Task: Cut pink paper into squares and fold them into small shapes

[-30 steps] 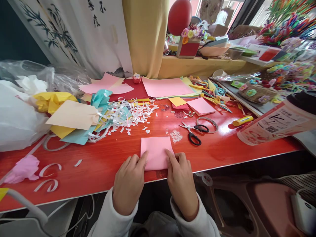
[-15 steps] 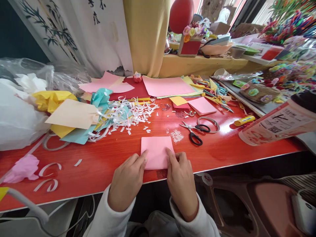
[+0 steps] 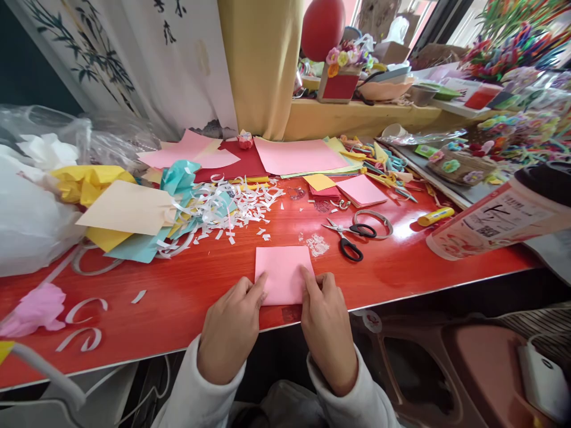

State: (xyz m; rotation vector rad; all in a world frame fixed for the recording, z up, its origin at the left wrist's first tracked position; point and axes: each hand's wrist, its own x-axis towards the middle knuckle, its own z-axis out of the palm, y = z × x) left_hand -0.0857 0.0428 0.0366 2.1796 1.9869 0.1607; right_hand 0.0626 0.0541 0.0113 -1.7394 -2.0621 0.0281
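A pink square of paper (image 3: 284, 270) lies flat at the front edge of the red table (image 3: 187, 297). On its left side my left hand (image 3: 234, 327) is closed, the thumb pressed on the sheet and the other fingers curled at its edge. My right hand (image 3: 328, 324) grips the right edge the same way, thumb on top. Fingertips below the paper are hidden. Black-handled scissors (image 3: 350, 235) lie partly open just beyond it, touching or close to a pale ring-shaped band (image 3: 384, 215). White scraps (image 3: 317, 245) sit between paper and scissors.
A heap of white paper strips (image 3: 245, 205) covers the left middle, beside coloured sheets (image 3: 129, 208) and a plastic bag (image 3: 35, 220). Stacked pink squares (image 3: 362, 190) lie behind the scissors. To the right are a yellow glue stick or marker (image 3: 436, 216) and a tilted lidded cup (image 3: 495, 220).
Both hands stay at the pink paper with almost no movement. The camera view shifts slightly.
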